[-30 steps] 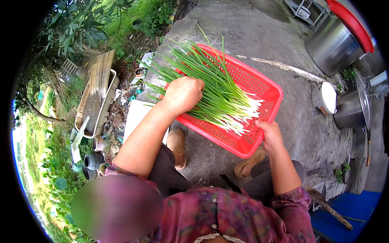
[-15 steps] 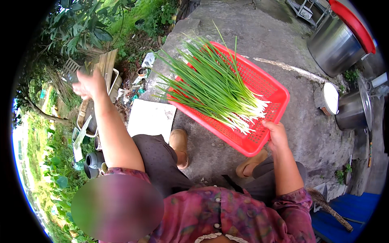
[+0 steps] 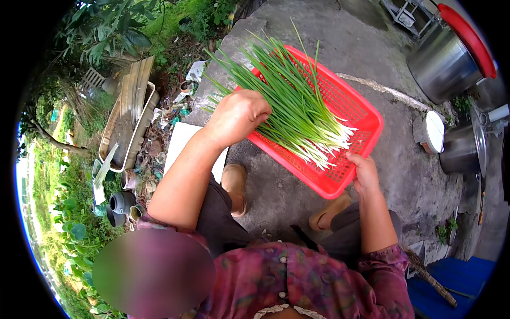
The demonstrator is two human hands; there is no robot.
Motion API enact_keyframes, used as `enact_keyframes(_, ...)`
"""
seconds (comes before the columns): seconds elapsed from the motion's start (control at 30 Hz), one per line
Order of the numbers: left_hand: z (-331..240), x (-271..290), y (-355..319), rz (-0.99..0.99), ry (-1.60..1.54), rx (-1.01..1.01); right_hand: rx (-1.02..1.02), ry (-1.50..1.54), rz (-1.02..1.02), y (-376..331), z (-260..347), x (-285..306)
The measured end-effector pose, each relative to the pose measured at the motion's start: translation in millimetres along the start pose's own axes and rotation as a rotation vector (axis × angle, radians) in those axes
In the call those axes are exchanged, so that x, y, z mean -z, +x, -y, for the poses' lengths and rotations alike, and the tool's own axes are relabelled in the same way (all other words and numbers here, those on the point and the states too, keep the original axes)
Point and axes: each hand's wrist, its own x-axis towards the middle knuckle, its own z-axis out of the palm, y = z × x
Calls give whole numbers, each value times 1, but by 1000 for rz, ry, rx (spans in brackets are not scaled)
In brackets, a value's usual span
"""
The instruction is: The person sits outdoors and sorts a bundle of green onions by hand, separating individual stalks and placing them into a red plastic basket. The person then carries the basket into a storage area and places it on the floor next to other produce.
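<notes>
A red plastic basket (image 3: 366,114) with perforated walls is held out in front of me, tilted. Across it lies a bunch of green onions (image 3: 289,98), their white root ends toward my right hand and green tops hanging over the far left rim. My right hand (image 3: 364,173) grips the near right corner of the basket, thumb on the rim. Over the left edge of the onion leaves is my left hand (image 3: 239,118), its fingers curled in a pinch. Whatever sits between those fingertips is hidden or too small to make out.
A white board (image 3: 181,146) lies on the ground near my left foot. Beyond it stand a beige trough (image 3: 144,125) and several dark pots (image 3: 122,202). At right are a large metal pot (image 3: 438,69) with a red basin, a white-topped bucket (image 3: 433,132) and a wooden-handled broom (image 3: 433,279).
My left hand has swung from the far left, where its fingers were apart, in to the onion leaves and closed. The basket has shifted slightly up and right, still in my right hand.
</notes>
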Motion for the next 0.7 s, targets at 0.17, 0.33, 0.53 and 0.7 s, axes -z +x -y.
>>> enact_keyframes(0.17,17,-37,3,231,189,12,18,1,37,4,-3,9)
enact_keyframes(0.33,24,-45,8,247,312,67,27,-5,21,1,0,7)
enact_keyframes(0.53,27,-47,9,255,316,23,13,1,14,1,-1,8)
enact_keyframes(0.7,24,-47,9,220,340,21,7,5,3,-3,2,8)
